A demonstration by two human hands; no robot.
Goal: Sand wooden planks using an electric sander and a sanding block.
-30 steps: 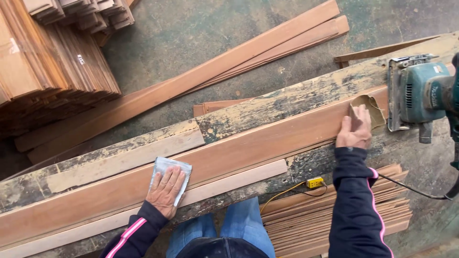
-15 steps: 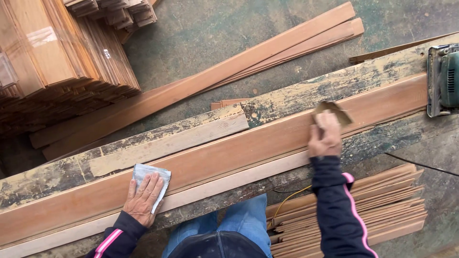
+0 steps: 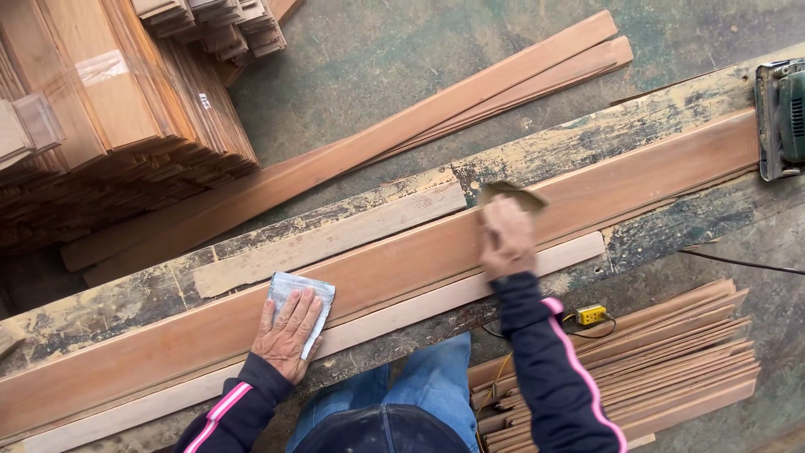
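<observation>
A long reddish-brown board (image 3: pixel 637 180) lies along a worn, paint-flecked workbench (image 3: pixel 587 138). My right hand (image 3: pixel 507 239) presses a folded brown piece of sandpaper (image 3: pixel 511 195) onto the board near its middle. My left hand (image 3: pixel 289 334) lies flat on a pale grey cloth (image 3: pixel 293 289) on the same board further left. A paler narrow strip (image 3: pixel 419 306) runs along the board's near edge.
A teal electric sander (image 3: pixel 784 117) sits on the bench at the far right, its black cable (image 3: pixel 746 264) trailing off. A yellow plug block (image 3: pixel 591 315) lies near thin slats (image 3: pixel 646 369) stacked below the bench. Stacked planks (image 3: pixel 109 126) fill the upper left; long boards (image 3: pixel 436 109) lie on the floor.
My right hand has slid the sandpaper leftward along the board, away from the sander. My left hand stays on the cloth. The view has shifted, so the sander sits at the frame edge.
</observation>
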